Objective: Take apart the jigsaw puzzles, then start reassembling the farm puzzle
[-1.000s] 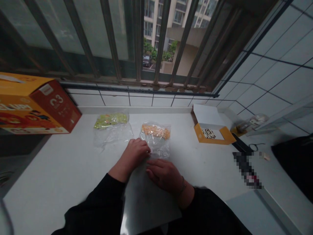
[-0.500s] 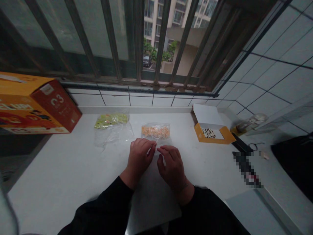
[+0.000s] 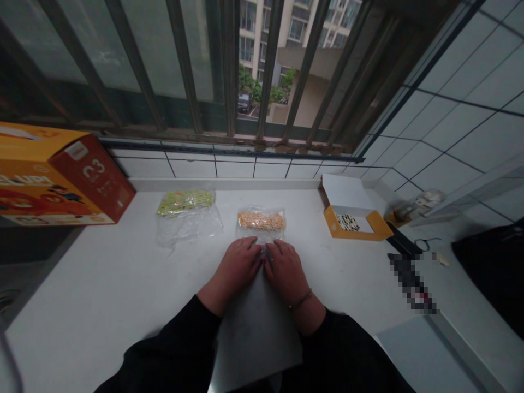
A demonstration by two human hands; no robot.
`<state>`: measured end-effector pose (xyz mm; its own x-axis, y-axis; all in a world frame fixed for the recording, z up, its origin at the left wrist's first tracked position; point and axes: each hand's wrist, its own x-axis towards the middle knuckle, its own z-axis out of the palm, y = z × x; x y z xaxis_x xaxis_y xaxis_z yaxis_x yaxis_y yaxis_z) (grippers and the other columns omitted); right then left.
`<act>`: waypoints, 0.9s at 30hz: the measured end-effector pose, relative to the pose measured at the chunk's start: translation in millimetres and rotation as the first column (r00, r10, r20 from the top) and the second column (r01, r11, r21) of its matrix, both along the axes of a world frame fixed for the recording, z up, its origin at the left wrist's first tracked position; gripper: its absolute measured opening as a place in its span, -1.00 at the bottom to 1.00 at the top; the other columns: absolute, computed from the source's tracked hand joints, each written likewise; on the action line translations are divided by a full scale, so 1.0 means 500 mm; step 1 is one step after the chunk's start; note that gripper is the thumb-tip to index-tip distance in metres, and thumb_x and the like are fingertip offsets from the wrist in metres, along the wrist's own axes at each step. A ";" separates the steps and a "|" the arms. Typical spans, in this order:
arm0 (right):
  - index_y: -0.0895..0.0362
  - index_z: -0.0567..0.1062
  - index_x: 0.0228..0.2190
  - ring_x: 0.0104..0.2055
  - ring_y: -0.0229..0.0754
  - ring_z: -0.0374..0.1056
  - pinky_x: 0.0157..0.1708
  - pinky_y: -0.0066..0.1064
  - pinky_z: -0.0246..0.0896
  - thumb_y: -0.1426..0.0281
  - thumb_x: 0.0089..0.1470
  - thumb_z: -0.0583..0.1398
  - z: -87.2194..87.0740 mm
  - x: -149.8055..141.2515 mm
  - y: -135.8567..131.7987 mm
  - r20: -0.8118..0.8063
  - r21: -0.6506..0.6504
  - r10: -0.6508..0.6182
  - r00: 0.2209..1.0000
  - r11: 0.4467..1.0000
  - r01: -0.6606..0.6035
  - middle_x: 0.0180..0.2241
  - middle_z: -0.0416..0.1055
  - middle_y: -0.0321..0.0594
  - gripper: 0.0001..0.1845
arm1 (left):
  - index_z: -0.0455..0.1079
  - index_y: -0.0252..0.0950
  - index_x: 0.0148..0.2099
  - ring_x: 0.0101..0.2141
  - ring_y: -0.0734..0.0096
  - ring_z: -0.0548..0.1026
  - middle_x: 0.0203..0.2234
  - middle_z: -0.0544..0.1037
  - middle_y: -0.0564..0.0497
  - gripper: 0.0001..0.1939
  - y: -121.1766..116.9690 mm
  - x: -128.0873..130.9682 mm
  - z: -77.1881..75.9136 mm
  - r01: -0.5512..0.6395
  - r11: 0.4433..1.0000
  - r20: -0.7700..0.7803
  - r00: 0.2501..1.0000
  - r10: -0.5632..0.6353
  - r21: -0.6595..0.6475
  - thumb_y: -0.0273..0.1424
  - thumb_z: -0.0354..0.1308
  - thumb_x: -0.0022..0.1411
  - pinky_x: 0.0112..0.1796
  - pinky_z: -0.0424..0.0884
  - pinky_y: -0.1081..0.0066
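A clear plastic bag with orange pieces lies on the white counter in front of me. My left hand and my right hand sit side by side on the bag's near end, fingers curled and pinching the plastic. A grey sheet lies flat under my wrists, reaching toward the counter's front edge. Both sleeves are black, and a thin bracelet circles my right wrist.
A second clear bag with green pieces lies to the left. An orange and red carton stands at far left. An open yellow box sits at right, with dark items beyond. Barred window and tiled wall behind.
My hands moved together from apart on the sheet to the bag's near end; the bag now lies flatter, and both hands press close on the plastic.
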<state>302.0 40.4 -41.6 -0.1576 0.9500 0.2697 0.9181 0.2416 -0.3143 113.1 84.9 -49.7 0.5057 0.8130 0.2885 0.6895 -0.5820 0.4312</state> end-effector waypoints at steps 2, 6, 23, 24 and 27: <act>0.17 0.54 0.20 0.30 0.16 0.37 0.34 0.02 0.28 0.38 0.31 0.24 0.002 0.007 0.011 -0.001 -0.010 0.001 1.000 1.000 -0.001 0.24 0.48 0.14 -0.54 | 0.53 -0.21 0.17 0.22 -0.10 0.53 0.23 0.56 -0.27 -0.65 0.003 0.000 -0.006 0.014 1.000 0.042 0.999 -0.014 -0.004 -0.39 0.27 0.36 0.27 0.41 -0.19; 0.15 0.51 0.27 0.33 0.10 0.37 0.36 -0.07 0.24 0.42 0.34 0.17 0.009 0.028 0.074 0.054 -0.058 -0.031 0.998 0.998 0.034 0.32 0.45 0.08 -0.49 | 0.41 -0.22 0.33 0.29 -0.08 0.47 0.28 0.51 -0.29 -0.49 0.012 0.002 -0.015 0.039 0.999 0.192 0.981 -0.039 0.003 -0.38 0.25 0.36 0.30 0.40 -0.18; 0.26 0.47 0.29 0.36 0.24 0.27 0.37 0.01 0.15 0.13 0.34 0.23 0.124 0.445 0.180 0.000 0.112 -0.588 0.809 0.804 0.584 0.26 0.41 0.27 -0.36 | 0.53 -0.19 -0.21 -0.18 0.10 0.58 -0.24 0.66 -0.10 -0.88 0.025 -0.006 0.027 0.037 0.994 0.254 0.967 -0.010 -0.103 -0.42 0.15 0.31 -0.06 0.49 0.06; 0.29 0.42 0.33 0.34 0.23 0.33 0.33 -0.05 0.21 0.08 0.33 0.25 0.132 0.474 0.185 0.009 -0.038 -0.582 0.813 0.812 0.582 0.26 0.43 0.31 -0.27 | 0.53 -0.18 -0.22 -0.18 0.10 0.58 -0.24 0.66 -0.10 -0.88 0.026 -0.005 0.026 0.036 0.995 0.250 0.968 -0.010 -0.098 -0.41 0.15 0.31 -0.07 0.49 0.06; 0.29 0.43 0.33 0.24 0.15 0.47 0.20 -0.20 0.33 0.02 0.28 0.33 0.145 0.525 0.204 0.022 -0.279 -0.526 0.851 0.814 0.510 0.23 0.50 0.27 -0.20 | 0.52 -0.18 -0.22 -0.18 0.10 0.57 -0.24 0.65 -0.09 -0.89 0.028 -0.003 0.024 0.032 0.995 0.243 0.970 -0.008 -0.095 -0.41 0.16 0.31 -0.08 0.48 0.08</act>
